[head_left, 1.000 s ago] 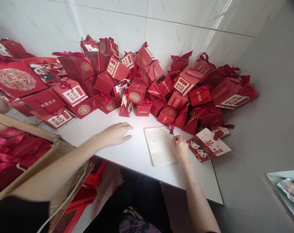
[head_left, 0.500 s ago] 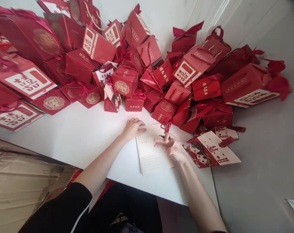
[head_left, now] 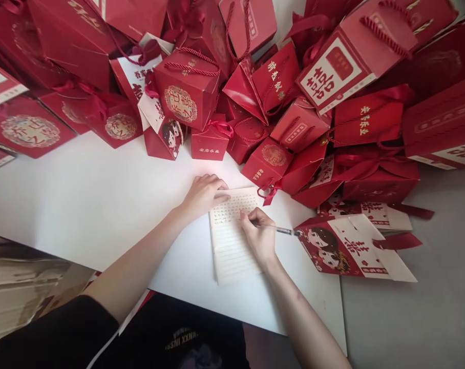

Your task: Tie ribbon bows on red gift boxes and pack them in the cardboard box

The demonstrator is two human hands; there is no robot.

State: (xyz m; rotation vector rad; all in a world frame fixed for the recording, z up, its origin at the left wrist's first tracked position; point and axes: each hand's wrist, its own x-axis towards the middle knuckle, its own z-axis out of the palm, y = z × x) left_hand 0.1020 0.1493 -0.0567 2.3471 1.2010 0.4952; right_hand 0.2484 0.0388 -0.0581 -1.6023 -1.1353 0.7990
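Note:
A lined notebook [head_left: 236, 256] lies flat on the white table, with several rows of small handwriting across its upper part. My right hand [head_left: 260, 236] rests on the page, its fingers pinched round a pen [head_left: 282, 230] whose back end points right; the writing tip is hidden behind the fingers. At the notebook's upper left corner is my left hand [head_left: 205, 193], thumb on the paper and the other fingers loosely bent over the table. That hand holds nothing I can see.
Red gift boxes [head_left: 186, 92] with cords and ribbons are piled along the back of the white table [head_left: 102, 205]. A flattened printed box [head_left: 347, 246] lies right of my right hand, over the edge of a grey surface [head_left: 409, 318]. Cardboard [head_left: 17, 297] is at lower left.
My right hand has gone from blurred, spread fingers to a steady pinch on the pen. The view has moved closer to the boxes. My left hand stays at the notebook's corner.

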